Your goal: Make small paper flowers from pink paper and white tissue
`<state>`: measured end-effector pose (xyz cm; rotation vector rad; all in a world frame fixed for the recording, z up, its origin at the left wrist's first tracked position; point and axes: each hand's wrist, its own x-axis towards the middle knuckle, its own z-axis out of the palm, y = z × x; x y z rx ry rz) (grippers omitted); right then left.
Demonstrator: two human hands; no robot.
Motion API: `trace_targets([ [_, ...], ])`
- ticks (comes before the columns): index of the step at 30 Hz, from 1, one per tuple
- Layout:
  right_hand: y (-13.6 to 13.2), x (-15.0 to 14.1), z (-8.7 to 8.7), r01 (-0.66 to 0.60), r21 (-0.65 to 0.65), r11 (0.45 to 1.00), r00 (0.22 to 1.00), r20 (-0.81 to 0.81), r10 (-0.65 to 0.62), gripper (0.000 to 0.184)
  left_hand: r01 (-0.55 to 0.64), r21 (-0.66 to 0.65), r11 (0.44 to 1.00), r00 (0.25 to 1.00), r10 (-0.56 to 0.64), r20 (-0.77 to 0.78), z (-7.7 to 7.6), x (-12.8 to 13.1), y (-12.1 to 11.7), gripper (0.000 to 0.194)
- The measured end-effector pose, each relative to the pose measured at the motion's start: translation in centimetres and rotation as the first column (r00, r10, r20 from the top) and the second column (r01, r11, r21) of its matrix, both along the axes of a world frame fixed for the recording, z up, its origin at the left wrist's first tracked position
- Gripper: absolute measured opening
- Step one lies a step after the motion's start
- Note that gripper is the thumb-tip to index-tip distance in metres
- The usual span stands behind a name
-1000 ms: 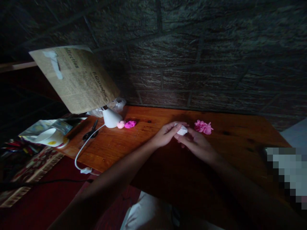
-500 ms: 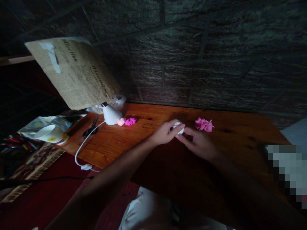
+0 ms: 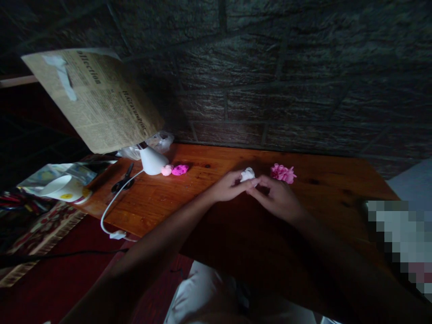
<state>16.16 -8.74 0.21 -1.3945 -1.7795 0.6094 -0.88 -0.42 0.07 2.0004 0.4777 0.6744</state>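
Note:
My left hand (image 3: 231,186) is closed around a small white ruffled piece (image 3: 248,174), whose folded top pokes up above the fingers. Whether it is paper or clay I cannot tell. Thumb and fingertips of my right hand (image 3: 275,196) pinch at its near right side, partly hiding it. Just beyond the right hand, on the wooden table (image 3: 209,155), lies a pink ruffled flower (image 3: 283,173). A pale pink lump (image 3: 167,170) and a bright magenta lump (image 3: 180,169) rest side by side against the lamp's foot.
A white lamp (image 3: 152,160) with a newsprint shade stands on the left, its cord hanging over the front edge. Black scissors (image 3: 123,179) lie beside it, with a paper cup (image 3: 64,189) further left. A clear plastic bag (image 3: 164,140) sits behind. A dark stone wall (image 3: 243,90) rises at the back.
The white piece shows more of its ruffled top, and my right fingertips have shifted to its lower right. Everything sits slightly further left as the head view turned a little.

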Motion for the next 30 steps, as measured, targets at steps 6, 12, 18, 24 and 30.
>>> trace_targets([
  [6,-0.1,0.7,0.6,-0.192,-0.139,0.971,0.97,-0.177,0.166,0.029,0.02,0.09,0.996,0.998,-0.014,-0.068,0.2,-0.2,-0.1,0.046],
  [12,-0.4,0.8,1.3,-0.206,-0.155,0.966,0.97,-0.164,0.18,0.052,0.013,0.143,0.99,1.0,-0.009,-0.026,0.3,-0.6,0.1,0.046],
  [18,-0.4,-0.1,1.1,-0.065,-0.107,0.992,0.994,0.081,0.074,0.07,0.07,0.257,0.964,0.99,-0.035,-0.138,-0.1,-0.8,-0.4,0.035],
  [24,-0.8,-0.2,1.7,-0.134,-0.097,0.986,0.988,0.066,0.141,0.064,0.14,0.177,0.974,0.983,-0.116,-0.14,0.5,-0.8,-1.0,0.035],
  [30,-0.9,-0.4,1.9,-0.125,-0.152,0.98,0.992,-0.045,0.12,0.066,0.198,0.025,0.98,0.98,-0.197,-0.041,1.2,-0.8,-1.4,0.042],
])
